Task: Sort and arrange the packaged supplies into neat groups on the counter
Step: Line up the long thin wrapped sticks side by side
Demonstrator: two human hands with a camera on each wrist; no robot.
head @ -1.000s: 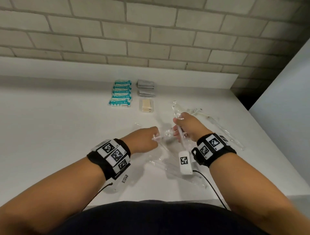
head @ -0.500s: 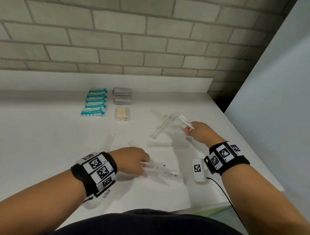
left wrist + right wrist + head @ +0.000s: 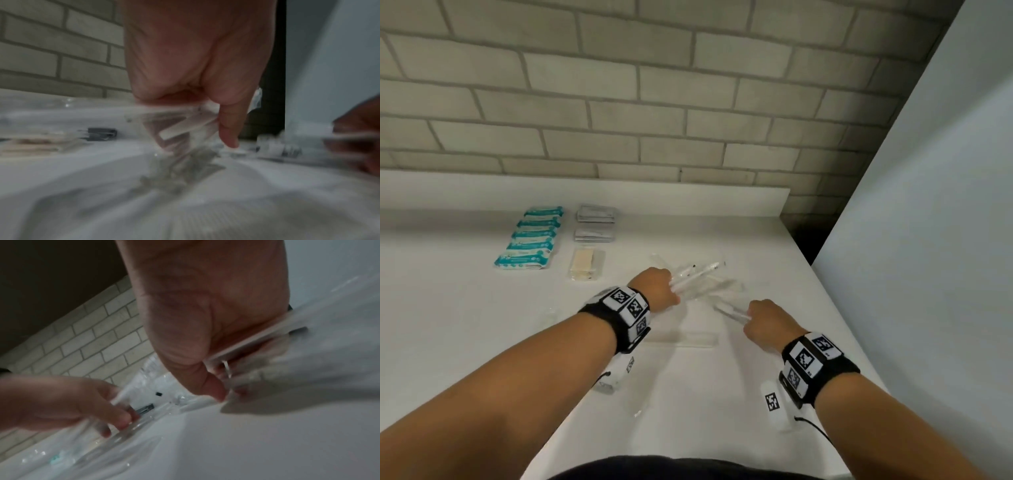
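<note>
Packets [image 3: 697, 274] gripped in the left hand [image 3: 658, 288] angle up-right, toward the loose pile [image 3: 717, 291]. Right hand [image 3: 765, 322] clutches another sleeve [image 3: 731, 312], just beside.

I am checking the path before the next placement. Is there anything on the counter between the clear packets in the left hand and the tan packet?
Nothing visible lies between them. The left hand grips the clear packets, and only bare counter separates them from the tan packet.
</note>
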